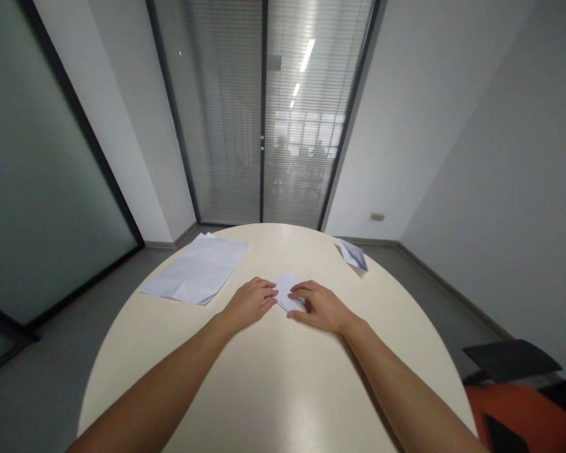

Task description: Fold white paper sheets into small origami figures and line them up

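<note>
A small folded sheet of white paper (pixel 287 286) lies on the pale table between my two hands. The fingers and thumb of my left hand (pixel 255 301) close on its left edge. My right hand (pixel 321 305) has bent fingers on the paper's right side, with the thumb at its near edge. Parts of the paper's sides are hidden under my fingertips.
A stack of creased white sheets (pixel 198 267) lies at the far left of the round table (pixel 264 384). Near the far right edge stands a folded paper piece (pixel 353 255). An orange chair with a black armrest (pixel 514 360) is beside the table at right.
</note>
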A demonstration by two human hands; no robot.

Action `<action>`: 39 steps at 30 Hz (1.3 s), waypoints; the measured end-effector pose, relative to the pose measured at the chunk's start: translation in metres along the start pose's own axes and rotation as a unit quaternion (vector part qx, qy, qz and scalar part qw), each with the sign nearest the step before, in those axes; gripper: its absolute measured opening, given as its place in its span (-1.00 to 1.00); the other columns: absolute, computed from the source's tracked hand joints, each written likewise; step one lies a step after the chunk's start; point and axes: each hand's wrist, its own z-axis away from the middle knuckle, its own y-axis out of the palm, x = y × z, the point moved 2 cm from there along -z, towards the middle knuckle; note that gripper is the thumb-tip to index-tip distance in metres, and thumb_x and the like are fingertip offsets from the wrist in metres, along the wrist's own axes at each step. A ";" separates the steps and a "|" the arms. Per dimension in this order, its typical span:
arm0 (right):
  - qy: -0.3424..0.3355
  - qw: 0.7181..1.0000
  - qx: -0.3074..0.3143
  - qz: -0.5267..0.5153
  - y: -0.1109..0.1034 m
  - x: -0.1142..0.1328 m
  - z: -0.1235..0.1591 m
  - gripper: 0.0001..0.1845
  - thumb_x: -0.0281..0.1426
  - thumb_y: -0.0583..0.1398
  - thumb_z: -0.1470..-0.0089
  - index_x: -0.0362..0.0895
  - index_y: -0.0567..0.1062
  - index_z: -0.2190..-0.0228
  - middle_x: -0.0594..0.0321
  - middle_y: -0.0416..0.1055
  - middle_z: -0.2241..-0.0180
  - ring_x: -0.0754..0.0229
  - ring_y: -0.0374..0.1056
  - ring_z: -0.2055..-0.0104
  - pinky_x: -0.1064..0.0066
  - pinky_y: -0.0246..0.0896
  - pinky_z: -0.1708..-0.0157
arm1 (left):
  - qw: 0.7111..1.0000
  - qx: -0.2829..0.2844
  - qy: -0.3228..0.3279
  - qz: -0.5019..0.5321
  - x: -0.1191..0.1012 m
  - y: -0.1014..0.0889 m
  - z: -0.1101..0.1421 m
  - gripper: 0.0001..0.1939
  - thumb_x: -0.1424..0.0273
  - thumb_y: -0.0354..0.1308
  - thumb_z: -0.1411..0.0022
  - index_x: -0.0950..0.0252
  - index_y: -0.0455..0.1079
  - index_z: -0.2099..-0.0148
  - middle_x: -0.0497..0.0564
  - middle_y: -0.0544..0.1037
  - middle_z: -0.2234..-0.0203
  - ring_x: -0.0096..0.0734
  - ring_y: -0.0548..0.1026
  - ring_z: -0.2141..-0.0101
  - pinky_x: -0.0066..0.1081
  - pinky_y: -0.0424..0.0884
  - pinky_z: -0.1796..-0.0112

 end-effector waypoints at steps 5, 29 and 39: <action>-0.007 1.000 0.008 -0.005 -0.001 0.001 -0.001 -0.45 0.01 0.28 -0.09 -0.09 0.57 0.02 0.06 0.50 -0.02 -0.02 0.37 -0.08 0.17 0.25 -0.13 | 1.000 0.004 0.005 0.005 -0.001 -0.004 -0.002 -0.79 0.30 0.14 -0.38 0.21 0.55 0.05 0.01 0.59 0.02 -0.23 0.44 0.00 -0.25 0.38 -0.05; 0.062 0.998 -0.007 -0.020 -0.004 0.002 -0.005 -0.57 -0.19 -0.06 -0.41 -0.10 0.54 0.14 0.13 0.54 0.21 0.10 0.42 0.14 0.30 0.23 0.11 | 0.999 0.006 -0.045 -0.020 -0.004 -0.007 -0.005 -0.73 0.31 0.00 -0.45 0.25 0.52 0.15 0.03 0.57 0.25 -0.30 0.51 0.16 -0.37 0.37 0.13; 0.112 0.993 -0.038 -0.007 0.001 -0.007 -0.003 -0.70 -0.27 -0.05 -0.39 -0.08 0.40 0.04 0.15 0.54 0.23 0.13 0.44 0.25 0.36 0.22 0.24 | 0.996 -0.002 -0.084 -0.016 -0.008 -0.009 -0.007 -0.80 0.42 0.01 -0.42 0.24 0.47 0.06 0.02 0.61 0.17 -0.27 0.53 0.11 -0.34 0.39 0.07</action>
